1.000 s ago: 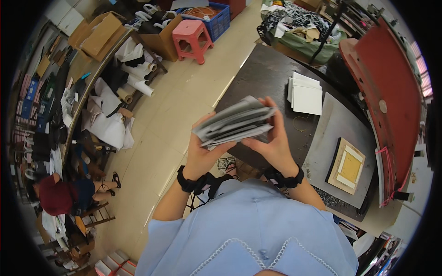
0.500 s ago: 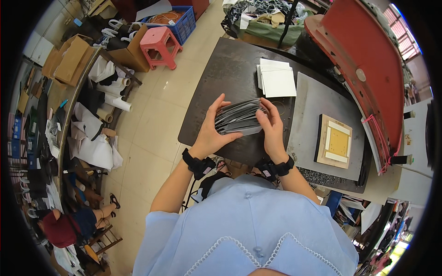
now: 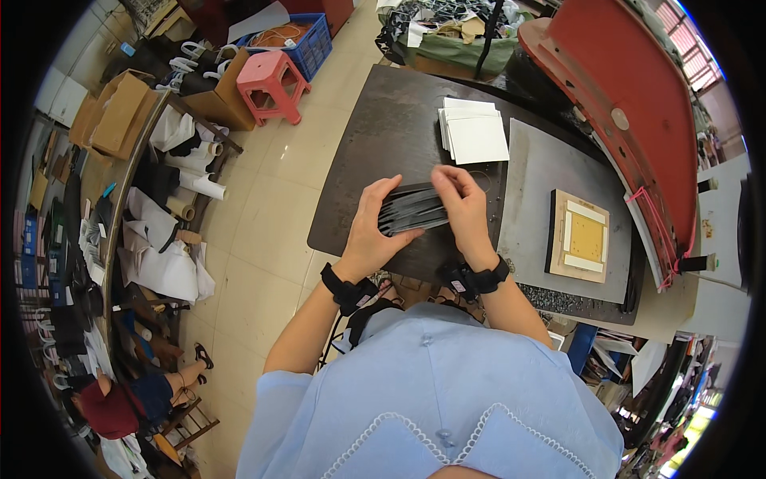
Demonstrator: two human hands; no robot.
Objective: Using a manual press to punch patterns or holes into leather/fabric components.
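A stack of thin dark grey sheets (image 3: 411, 209) is held above the dark table (image 3: 351, 176), its layered edges facing up. My left hand (image 3: 373, 227) grips the left end, fingers along the far side and thumb along the near side. My right hand (image 3: 465, 209) is closed at the right end, thumb and fingertips pinched together by the far corner; what lies between the fingertips is partly hidden. A thin faint loop (image 3: 483, 177) shows just beyond the right hand. Farther back, a pile of white square cards (image 3: 479, 137) lies on the table.
To the right lies a grey board (image 3: 527, 199) with a wooden frame-like block (image 3: 580, 237) on it. A large red machine arm (image 3: 630, 112) rises beside it. A pink stool (image 3: 272, 84) and a blue crate (image 3: 309, 46) stand far left. Another person (image 3: 112, 409) sits at lower left.
My right hand has shifted its fingers inward and closed them into a pinch at the stack's far corner. The spread sheets now sit tighter together.
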